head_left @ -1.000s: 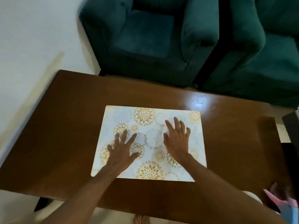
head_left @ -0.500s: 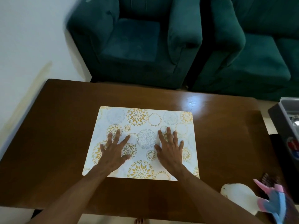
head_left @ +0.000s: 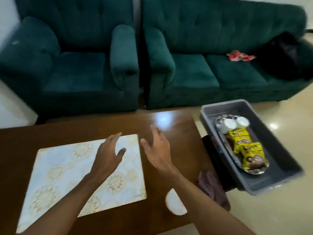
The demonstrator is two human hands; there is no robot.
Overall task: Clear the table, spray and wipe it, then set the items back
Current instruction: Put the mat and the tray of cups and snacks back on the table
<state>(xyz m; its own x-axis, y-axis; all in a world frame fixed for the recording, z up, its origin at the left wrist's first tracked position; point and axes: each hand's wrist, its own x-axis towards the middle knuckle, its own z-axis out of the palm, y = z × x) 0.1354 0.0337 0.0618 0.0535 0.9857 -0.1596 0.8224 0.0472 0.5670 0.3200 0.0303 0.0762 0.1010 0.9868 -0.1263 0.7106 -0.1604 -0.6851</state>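
Note:
A white placemat (head_left: 67, 168) with gold flower prints lies flat on the brown wooden table (head_left: 169, 129). My left hand (head_left: 108, 155) hovers over the mat's right part, fingers relaxed and holding nothing. My right hand (head_left: 157, 148) is just past the mat's right edge above bare wood, open and empty. A grey bin (head_left: 277, 150) stands on the floor to the table's right. It holds a silver tray (head_left: 237, 160) with two white cups (head_left: 234, 123) and two yellow snack packets (head_left: 247, 148). A dark red patterned cloth (head_left: 213, 187) lies at the table's right edge.
A white rounded object (head_left: 174, 202), partly behind my right forearm, lies on the table near the cloth. A green armchair (head_left: 72, 65) and a green sofa (head_left: 220, 56) stand behind the table. Red fabric (head_left: 240, 57) and a dark bundle (head_left: 286, 56) lie on the sofa.
Both hands have lifted off the placemat and shifted right. My view has swung right, bringing the grey bin and the sofa into sight.

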